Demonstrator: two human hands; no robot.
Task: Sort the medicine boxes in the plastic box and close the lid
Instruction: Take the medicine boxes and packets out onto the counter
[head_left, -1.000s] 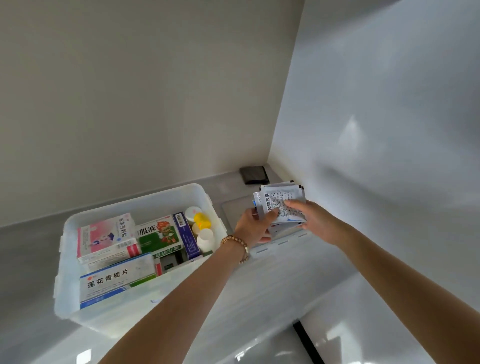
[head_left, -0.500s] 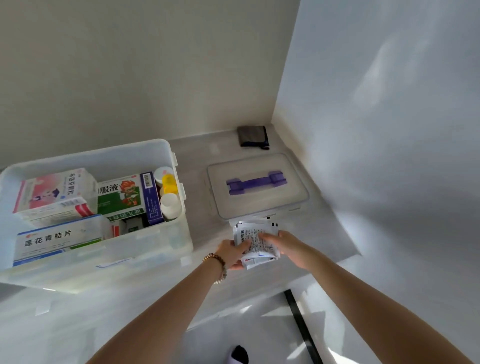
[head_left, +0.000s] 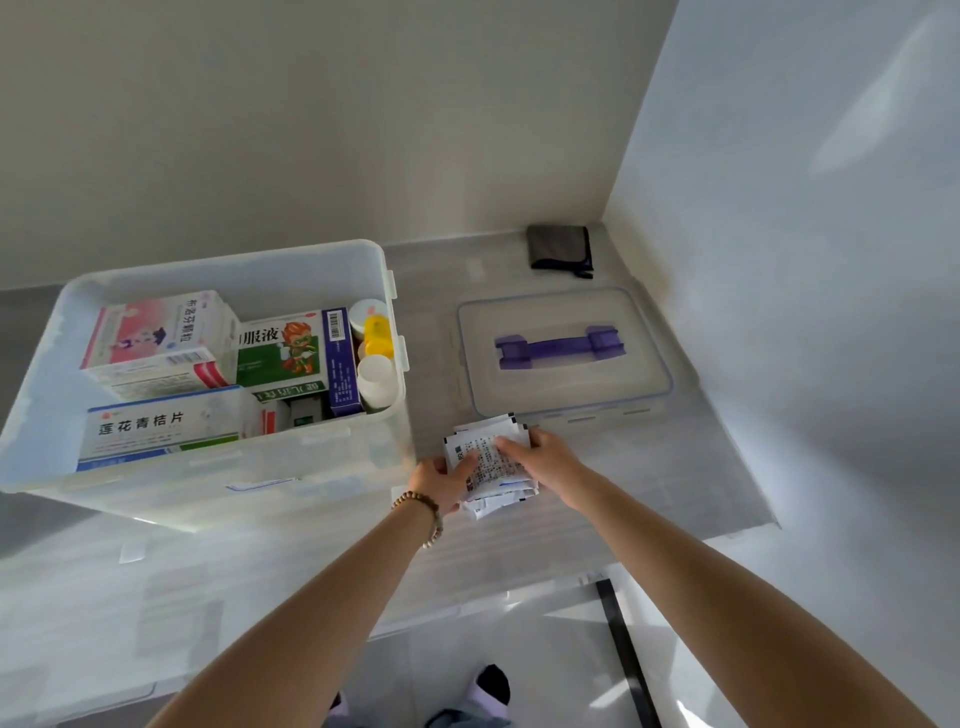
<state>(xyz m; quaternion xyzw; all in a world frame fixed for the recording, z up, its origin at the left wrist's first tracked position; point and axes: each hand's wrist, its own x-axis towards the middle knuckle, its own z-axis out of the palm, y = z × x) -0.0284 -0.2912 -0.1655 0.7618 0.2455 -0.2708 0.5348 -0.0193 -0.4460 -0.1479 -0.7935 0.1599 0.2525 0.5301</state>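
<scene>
A translucent plastic box (head_left: 311, 470) stands open on the left of the counter. It holds a pink medicine box (head_left: 156, 332), a green one (head_left: 283, 353), a blue-and-white one (head_left: 156, 423) and small bottles (head_left: 376, 345) at its right end. Its lid (head_left: 563, 402) with a purple handle (head_left: 558, 345) lies flat on the counter to the right. Just in front of the lid, my left hand (head_left: 441, 480) and my right hand (head_left: 545, 457) together hold a stack of white medicine sachets (head_left: 491, 462), low over the counter.
A folded dark cloth (head_left: 560, 248) lies in the back corner by the walls. A white wall runs along the right of the grey counter (head_left: 675, 483). The counter's front edge is near my elbows, with the floor and my feet below.
My hands brought the sachet stack down and toward me, from over the lid to just in front of it. The view tilted down, so the whole lid now shows.
</scene>
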